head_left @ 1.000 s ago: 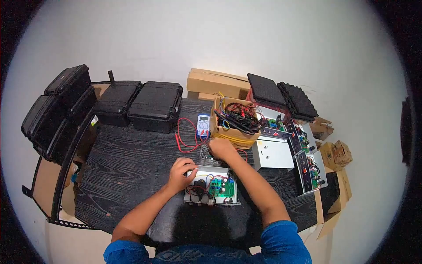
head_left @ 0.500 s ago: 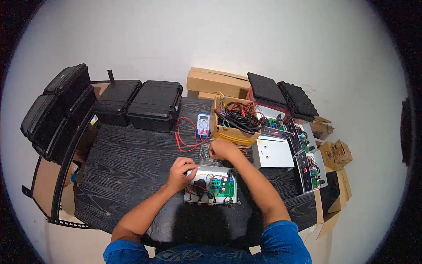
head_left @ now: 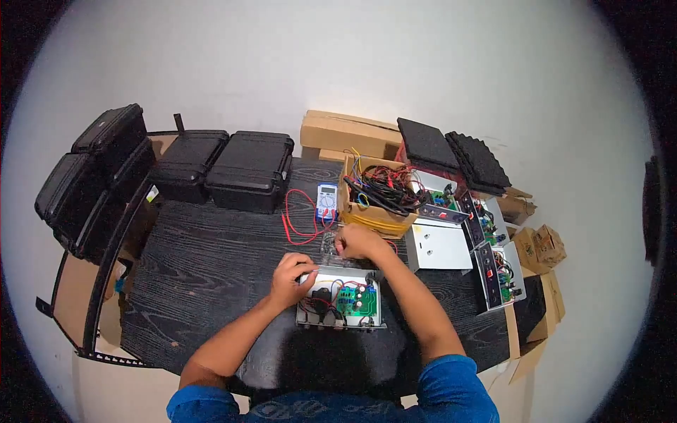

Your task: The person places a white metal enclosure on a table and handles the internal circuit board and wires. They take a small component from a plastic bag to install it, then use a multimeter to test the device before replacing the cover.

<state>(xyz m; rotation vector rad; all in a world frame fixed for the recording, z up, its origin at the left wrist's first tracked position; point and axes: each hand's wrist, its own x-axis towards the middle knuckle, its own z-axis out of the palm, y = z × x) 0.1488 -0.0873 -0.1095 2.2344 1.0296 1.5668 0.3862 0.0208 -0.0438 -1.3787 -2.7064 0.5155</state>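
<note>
An open white metal enclosure [head_left: 304,287] sits on the table in front of me. A green circuit board [head_left: 365,302] and several wires lie inside it. My left hand [head_left: 290,279] grips the back left edge of the enclosure, thumb on the near side. Just beyond the enclosure, my right hand [head_left: 358,241] is over a clear plastic container [head_left: 327,246] of small parts. Its fingertips are pinched together and point down into the container; whatever is between them is hidden. A blue-edged multimeter [head_left: 326,200] with red test leads [head_left: 290,229] lies behind the container.
A cardboard box [head_left: 377,222] full of cables stands behind my right hand. To its right are a white metal cover [head_left: 441,248] and several opened units [head_left: 502,271]. Black hard cases [head_left: 248,169] line the back left. Black foam sheets [head_left: 428,144] rest at the back right.
Both hands keep nearly the same place, the left on the enclosure and the right over the clear container. The whole view has shifted very slightly.
</note>
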